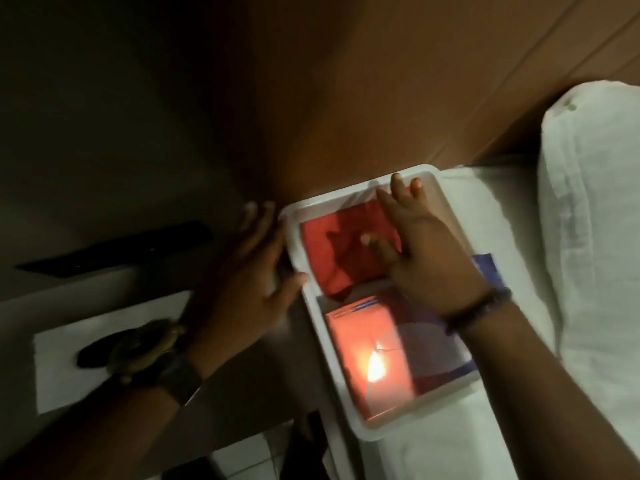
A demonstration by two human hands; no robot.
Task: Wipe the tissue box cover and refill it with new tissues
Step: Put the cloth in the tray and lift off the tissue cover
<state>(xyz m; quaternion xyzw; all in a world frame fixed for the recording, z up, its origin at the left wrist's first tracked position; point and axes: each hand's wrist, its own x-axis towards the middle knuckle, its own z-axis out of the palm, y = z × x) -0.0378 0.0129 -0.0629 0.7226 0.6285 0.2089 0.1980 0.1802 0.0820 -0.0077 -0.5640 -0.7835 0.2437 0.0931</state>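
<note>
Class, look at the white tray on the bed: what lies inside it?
Inside the white tray: a red cloth and an orange packet. The right hand covers part of the cloth; whatever lies beneath stays hidden.

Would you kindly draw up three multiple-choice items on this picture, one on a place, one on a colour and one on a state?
1. Where does the left hand rest?
A. on the white box cover's left edge
B. on the pillow
C. on the floor tiles

2. What colour is the cloth inside the cover?
A. green
B. red
C. yellow

3. How is the right hand held?
A. in a closed fist
B. around a bottle
C. open, fingers spread over the cloth

Answers: 1 A, the palm and thumb lie along the left rim; 2 B, the folded fabric at the far end shows red; 3 C, its fingers fan out flat over the cloth, with nothing gripped.
</note>
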